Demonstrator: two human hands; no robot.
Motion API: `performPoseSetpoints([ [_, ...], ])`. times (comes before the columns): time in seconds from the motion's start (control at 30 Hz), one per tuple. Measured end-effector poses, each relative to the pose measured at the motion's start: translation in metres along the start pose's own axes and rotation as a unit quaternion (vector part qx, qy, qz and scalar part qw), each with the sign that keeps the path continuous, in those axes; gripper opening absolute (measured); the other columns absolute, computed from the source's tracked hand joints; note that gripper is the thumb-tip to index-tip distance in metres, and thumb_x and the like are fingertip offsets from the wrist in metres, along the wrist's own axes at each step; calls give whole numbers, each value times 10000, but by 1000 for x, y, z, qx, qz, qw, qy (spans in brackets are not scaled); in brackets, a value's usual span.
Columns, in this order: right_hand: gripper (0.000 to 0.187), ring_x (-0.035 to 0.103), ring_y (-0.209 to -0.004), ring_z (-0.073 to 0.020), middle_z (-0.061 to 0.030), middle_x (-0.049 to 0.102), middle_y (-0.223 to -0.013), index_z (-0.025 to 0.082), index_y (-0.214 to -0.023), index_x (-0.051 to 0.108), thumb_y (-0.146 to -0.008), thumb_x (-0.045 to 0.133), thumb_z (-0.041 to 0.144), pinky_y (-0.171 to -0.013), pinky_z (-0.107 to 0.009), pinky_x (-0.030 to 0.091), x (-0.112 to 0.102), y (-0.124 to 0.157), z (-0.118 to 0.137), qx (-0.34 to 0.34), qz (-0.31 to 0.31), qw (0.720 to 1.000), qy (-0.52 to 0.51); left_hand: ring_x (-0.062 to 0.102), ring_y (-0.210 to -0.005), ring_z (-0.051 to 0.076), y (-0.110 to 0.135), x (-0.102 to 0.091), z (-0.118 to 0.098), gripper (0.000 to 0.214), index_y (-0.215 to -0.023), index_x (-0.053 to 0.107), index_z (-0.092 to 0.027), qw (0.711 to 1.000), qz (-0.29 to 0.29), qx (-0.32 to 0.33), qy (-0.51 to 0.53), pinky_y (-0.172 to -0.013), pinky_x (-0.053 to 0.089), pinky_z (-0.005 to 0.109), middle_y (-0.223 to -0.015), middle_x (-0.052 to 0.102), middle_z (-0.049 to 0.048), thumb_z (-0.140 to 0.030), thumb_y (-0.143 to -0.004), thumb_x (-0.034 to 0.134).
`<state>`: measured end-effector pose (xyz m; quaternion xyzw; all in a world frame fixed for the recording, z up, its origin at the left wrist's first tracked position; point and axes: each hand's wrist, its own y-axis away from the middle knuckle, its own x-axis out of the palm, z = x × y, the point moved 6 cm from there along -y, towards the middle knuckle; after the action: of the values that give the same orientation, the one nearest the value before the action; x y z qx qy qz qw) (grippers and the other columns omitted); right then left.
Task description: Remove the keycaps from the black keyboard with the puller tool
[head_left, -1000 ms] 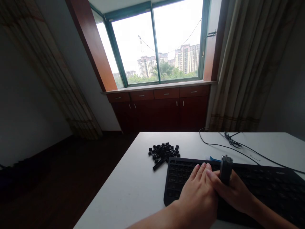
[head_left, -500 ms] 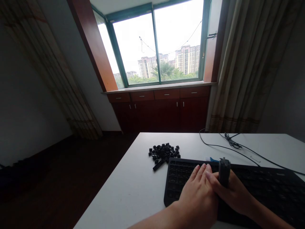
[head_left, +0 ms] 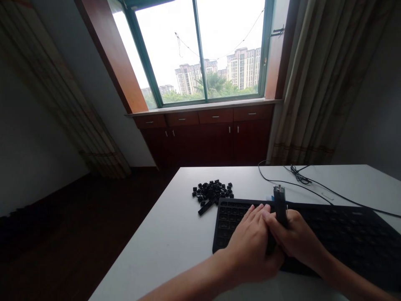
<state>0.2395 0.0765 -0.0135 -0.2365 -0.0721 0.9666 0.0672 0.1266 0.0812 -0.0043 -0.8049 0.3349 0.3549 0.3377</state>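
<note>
A black keyboard (head_left: 326, 225) lies on the white table, and bare sockets without keycaps show at its left end. My left hand (head_left: 250, 238) rests over the keyboard's left part, fingers stretched out side by side, their tips against my right hand. My right hand (head_left: 294, 234) is closed around a dark slim tool (head_left: 280, 205) standing nearly upright, with a metallic top end. The tool's lower end is hidden behind my hands. A heap of loose black keycaps (head_left: 213, 190) sits beyond the keyboard's left corner, one long bar-shaped keycap (head_left: 206, 206) at its near side.
A black cable (head_left: 300, 175) runs bundled across the back right of the white table (head_left: 150, 238). A small blue-and-white item (head_left: 270, 198) shows partly behind the keyboard. A thin bent wire (head_left: 327, 196) lies nearby. Wooden cabinets (head_left: 200, 138) stand under the window.
The view has tipped down and shifted slightly. The tool in my right hand leans a little more, and my hands have turned slightly, baring the left thumb side.
</note>
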Motion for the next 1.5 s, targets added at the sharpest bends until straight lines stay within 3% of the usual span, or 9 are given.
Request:
performPoseSetpoints([
  [0.13, 578, 425, -318, -112, 6, 473, -380, 216, -475, 475, -950, 508, 544, -344, -239, 327, 0, 1, -1, 36, 7, 999, -35, 402, -1455, 315, 1, -2, 1, 848, -1492, 376, -91, 999, -4, 14, 29, -1265, 226, 500, -1536, 453, 187, -339, -728, 646],
  [0.33, 617, 383, -271, -94, 33, 402, -322, 217, -451, 446, -928, 542, 596, -313, -216, 271, 4, 2, 0, 80, 31, 993, -81, 406, -1449, 318, 1, -2, 1, 861, -1502, 351, -76, 998, -3, 15, 54, -1272, 199, 499, -1530, 457, 185, -333, -734, 643],
  [0.47, 636, 404, -273, -96, 25, 430, -336, 211, -459, 454, -917, 538, 644, -311, -213, 277, 7, 3, 4, 95, 43, 990, -99, 391, -1440, 363, 2, -13, -1, 774, -1441, 446, -112, 993, -1, 17, 119, -1264, 178, 538, -1532, 451, 164, -326, -725, 649],
  [0.6, 646, 455, -317, -111, 15, 462, -376, 198, -495, 496, -936, 486, 671, -364, -229, 332, 6, 6, 9, 81, 25, 994, -75, 452, -1367, 382, 0, -23, -10, 710, -1456, 426, -120, 952, -18, 7, 305, -1177, 346, 534, -1495, 469, 169, -476, -864, 590],
  [0.73, 557, 488, -419, -135, 24, 512, -481, 196, -673, 568, -928, 484, 684, -421, -246, 352, 8, 5, 2, 99, 16, 989, -113, 635, -1032, 280, -13, -11, -14, 557, -1277, 546, -121, 913, -64, -68, 397, -884, 541, 369, -1133, 654, 128, -573, -952, 525],
  [0.8, 551, 464, -474, -134, 28, 488, -512, 196, -674, 550, -925, 488, 683, -463, -251, 357, 6, 2, -2, 94, -4, 989, -116, 635, -898, 232, -20, -3, -14, 466, -1101, 601, -124, 925, -72, -83, 363, -796, 531, 317, -991, 661, 95, -561, -944, 561],
  [0.9, 560, 406, -525, -126, 33, 417, -538, 192, -630, 500, -925, 500, 669, -495, -254, 331, 6, 0, -4, 64, -5, 993, -96, 600, -824, 198, -24, 1, -17, 370, -987, 604, -144, 959, -77, -43, 270, -753, 501, 294, -938, 643, 69, -510, -941, 573],
  [1.07, 575, 354, -538, -118, 38, 362, -557, 202, -602, 421, -920, 493, 676, -492, -252, 305, 6, 4, -4, 68, -13, 993, -98, 569, -787, 190, -20, 1, -16, 457, -992, 613, -146, 969, -72, -22, 235, -734, 497, 290, -919, 626, 69, -589, -948, 507],
  [1.5, 571, 377, -532, -120, 32, 391, -556, 196, -595, 439, -922, 509, 659, -491, -255, 319, 5, 9, -18, 68, -43, 992, -102, 611, -851, 249, -18, 7, -12, 779, -1065, 673, -125, 981, -82, -36, 175, -891, 526, 396, -939, 660, 105, -824, -883, 382],
])
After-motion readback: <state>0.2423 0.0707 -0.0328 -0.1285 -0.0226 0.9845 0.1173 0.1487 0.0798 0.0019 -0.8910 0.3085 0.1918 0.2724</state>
